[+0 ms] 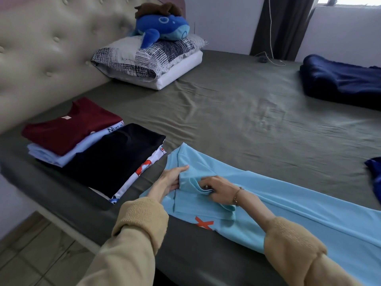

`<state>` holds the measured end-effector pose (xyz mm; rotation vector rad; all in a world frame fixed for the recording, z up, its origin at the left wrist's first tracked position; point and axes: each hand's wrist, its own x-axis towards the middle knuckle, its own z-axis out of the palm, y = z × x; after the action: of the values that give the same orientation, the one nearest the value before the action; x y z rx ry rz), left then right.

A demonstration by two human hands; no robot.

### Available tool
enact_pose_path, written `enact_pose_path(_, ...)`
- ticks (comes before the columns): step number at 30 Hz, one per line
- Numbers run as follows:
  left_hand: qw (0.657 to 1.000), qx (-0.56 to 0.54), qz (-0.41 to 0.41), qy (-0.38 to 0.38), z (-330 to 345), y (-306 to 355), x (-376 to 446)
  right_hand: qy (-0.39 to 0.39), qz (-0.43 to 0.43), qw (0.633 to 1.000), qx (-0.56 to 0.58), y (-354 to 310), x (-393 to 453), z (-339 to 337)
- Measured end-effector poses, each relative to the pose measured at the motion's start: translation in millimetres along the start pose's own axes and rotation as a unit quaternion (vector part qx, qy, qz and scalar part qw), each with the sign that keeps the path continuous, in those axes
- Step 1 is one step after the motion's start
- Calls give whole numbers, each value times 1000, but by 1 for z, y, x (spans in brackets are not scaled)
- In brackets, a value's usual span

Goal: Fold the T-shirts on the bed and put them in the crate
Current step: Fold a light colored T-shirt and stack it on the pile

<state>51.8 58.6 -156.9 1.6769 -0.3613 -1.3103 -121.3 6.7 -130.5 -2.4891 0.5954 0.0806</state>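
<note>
A light blue T-shirt (288,195) with an orange X print lies stretched along the near edge of the bed (237,112). My left hand (171,178) holds its left end with the fingers straight along the cloth. My right hand (218,189) pinches a bunched fold of the same shirt just to the right of the left hand. Left of the blue shirt lie folded shirts: a black one (115,157) on a white printed one (142,171), and behind them a maroon one (70,124) on a pale blue one (61,155). No crate is in view.
A patterned pillow (148,56) with a blue plush whale (162,27) sits at the padded headboard (41,58). A dark navy blanket (340,81) lies at the far right, and another dark blue cloth (375,174) pokes in at the right edge. Tiled floor (41,254) shows below the bed's left corner.
</note>
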Motion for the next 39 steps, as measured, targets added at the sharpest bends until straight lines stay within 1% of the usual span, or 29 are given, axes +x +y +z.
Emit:
enact_pose_path(5, 999, -46, 8, 10, -1, -2, 3, -32, -7, 999, 14, -7, 0, -7)
enact_pose_path(11, 995, -103, -11, 13, -6, 0, 3, 21, 10, 999, 43, -4, -5, -1)
enact_pose_path(17, 999, -46, -13, 13, -2, 9, 14, 17, 4, 998, 62, 0, -10, 0)
enact_pose_path(21, 993, 43, 47, 102, 3, 28, 31, 2, 10, 998, 69, 4, -11, 4)
enact_pose_path(25, 985, 69, 103, 116, 9, 35, 47, -11, 8, 997, 77, 6, -7, 7)
enact_pose_path(28, 975, 82, 142, 153, 11, 38, 57, -20, 12, 996, 81, 9, -3, 7)
enact_pose_path(32, 966, 84, 160, 184, 10, 33, 66, -32, 19, 995, 90, 10, -1, 5)
enact_pose_path(35, 971, 34, 170, 163, 8, 29, 63, -15, 20, 995, 99, 10, 0, 3)
enact_pose_path(36, 971, 37, 178, 152, 6, 27, 60, -5, 22, 994, 105, 10, 1, 1)
enact_pose_path(37, 970, 58, 194, 137, 3, 26, 56, 4, 29, 993, 111, 11, 3, -1)
enact_pose_path(39, 962, 105, 240, 82, -2, 19, 49, 24, 43, 993, 103, 12, 10, -8)
